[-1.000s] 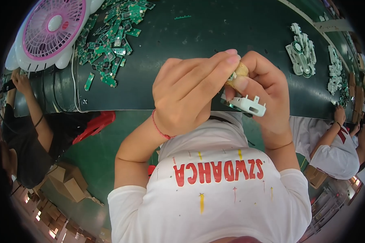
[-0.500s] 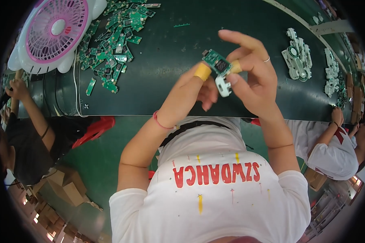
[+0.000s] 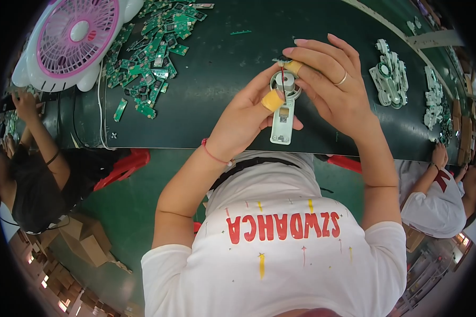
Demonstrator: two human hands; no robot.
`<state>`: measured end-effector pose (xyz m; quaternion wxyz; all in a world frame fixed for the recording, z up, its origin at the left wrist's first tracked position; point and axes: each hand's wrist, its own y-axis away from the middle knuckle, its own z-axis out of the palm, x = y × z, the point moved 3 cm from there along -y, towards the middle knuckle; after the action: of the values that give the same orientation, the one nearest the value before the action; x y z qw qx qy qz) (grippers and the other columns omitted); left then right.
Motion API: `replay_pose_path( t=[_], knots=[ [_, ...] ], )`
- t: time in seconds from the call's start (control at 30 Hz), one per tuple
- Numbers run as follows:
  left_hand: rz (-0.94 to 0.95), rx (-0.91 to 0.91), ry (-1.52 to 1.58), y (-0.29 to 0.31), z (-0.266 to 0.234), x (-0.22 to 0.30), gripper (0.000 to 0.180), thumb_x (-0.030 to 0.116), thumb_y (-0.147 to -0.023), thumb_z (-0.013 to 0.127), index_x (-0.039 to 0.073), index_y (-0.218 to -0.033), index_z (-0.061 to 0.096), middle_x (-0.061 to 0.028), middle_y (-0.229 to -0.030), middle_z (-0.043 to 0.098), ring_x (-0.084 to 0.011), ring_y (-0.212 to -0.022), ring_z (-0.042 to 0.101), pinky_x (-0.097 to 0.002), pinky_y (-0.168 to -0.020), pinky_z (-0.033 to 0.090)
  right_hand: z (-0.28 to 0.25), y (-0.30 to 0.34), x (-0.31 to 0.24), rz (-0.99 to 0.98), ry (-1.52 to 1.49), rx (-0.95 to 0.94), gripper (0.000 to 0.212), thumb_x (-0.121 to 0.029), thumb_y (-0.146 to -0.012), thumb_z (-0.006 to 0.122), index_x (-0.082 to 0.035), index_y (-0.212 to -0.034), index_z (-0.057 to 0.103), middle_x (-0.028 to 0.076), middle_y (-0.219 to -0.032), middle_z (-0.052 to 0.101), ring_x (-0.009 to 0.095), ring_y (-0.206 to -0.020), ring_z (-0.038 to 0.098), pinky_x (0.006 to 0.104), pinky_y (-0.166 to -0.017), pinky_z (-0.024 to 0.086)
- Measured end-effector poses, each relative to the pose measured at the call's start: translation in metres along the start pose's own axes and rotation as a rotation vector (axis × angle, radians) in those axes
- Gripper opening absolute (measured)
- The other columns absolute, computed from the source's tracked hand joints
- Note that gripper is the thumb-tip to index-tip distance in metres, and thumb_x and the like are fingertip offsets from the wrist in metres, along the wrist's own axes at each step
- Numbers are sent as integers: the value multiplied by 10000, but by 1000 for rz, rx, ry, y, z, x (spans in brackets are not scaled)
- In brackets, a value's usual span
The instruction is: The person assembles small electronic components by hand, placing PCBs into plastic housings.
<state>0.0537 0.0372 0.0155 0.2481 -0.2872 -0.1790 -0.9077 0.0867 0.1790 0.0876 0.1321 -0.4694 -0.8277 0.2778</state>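
Observation:
My left hand (image 3: 243, 116) is closed around a white plastic housing (image 3: 282, 129), long and narrow with a round cup at its far end. A round white part sits in the cup, and a red and a black wire (image 3: 282, 82) run up from it. At the top of the wires a green circuit board (image 3: 283, 61) appears almost edge-on, pinched by my right hand (image 3: 336, 87). Its other fingers are spread above the cup. Both hands wear yellow tape on a finger or thumb. The fingers cover part of the board.
Loose green circuit boards (image 3: 153, 68) are heaped on the dark table (image 3: 217, 105) to the left, beside a white and pink fan (image 3: 79, 31) with a cable. A pile of white housings (image 3: 388, 76) lies to the right. A thin green strip (image 3: 240, 32) lies farther back. People sit at both sides.
The white housing has turned so its inside faces up, lengthwise between my hands. The board has gone from broadside to nearly edge-on at its far end. My right hand's fingers have spread.

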Motion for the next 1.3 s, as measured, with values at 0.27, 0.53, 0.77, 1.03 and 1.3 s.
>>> replay_pose_path(
  t=[0.27,0.53,0.77,1.03,1.3],
  knots=[
    [447,166,-426,-4,-2,17,567,-52,-869,502,38,-1388,289,-123,-1150,552,-205,-846,641,-297,-720,537,-9,6,-2,522,-409,-114,335,6,-713,660,-55,-1038,610,60,-941,616,157,-840,591,253,-699,487],
    [435,146,-500,0,6,25,524,-29,-886,491,65,-1379,339,-108,-1189,550,-130,-986,560,-284,-760,530,18,21,-11,789,-1009,-22,227,-57,-781,673,-38,-1006,640,54,-876,629,132,-807,607,261,-734,476],
    [443,148,-534,-1,3,27,511,-25,-890,477,76,-1374,350,-101,-1202,543,-131,-993,552,-255,-751,544,25,23,-10,786,-859,-92,227,-69,-753,689,-61,-975,642,60,-866,579,167,-799,565,293,-708,455],
    [389,120,-423,-5,3,28,469,47,-913,457,53,-1368,345,-178,-1257,511,-174,-1010,593,-211,-715,522,29,19,-4,549,-691,-4,192,-63,-718,703,-82,-878,599,69,-972,512,235,-855,537,333,-728,456],
    [487,138,-458,-4,12,30,465,4,-900,445,28,-1352,338,-199,-1291,468,-266,-1088,558,-318,-875,489,35,26,-10,915,-754,14,456,-124,-760,716,-2,-1100,439,97,-851,575,155,-745,575,277,-661,470]
  ],
)
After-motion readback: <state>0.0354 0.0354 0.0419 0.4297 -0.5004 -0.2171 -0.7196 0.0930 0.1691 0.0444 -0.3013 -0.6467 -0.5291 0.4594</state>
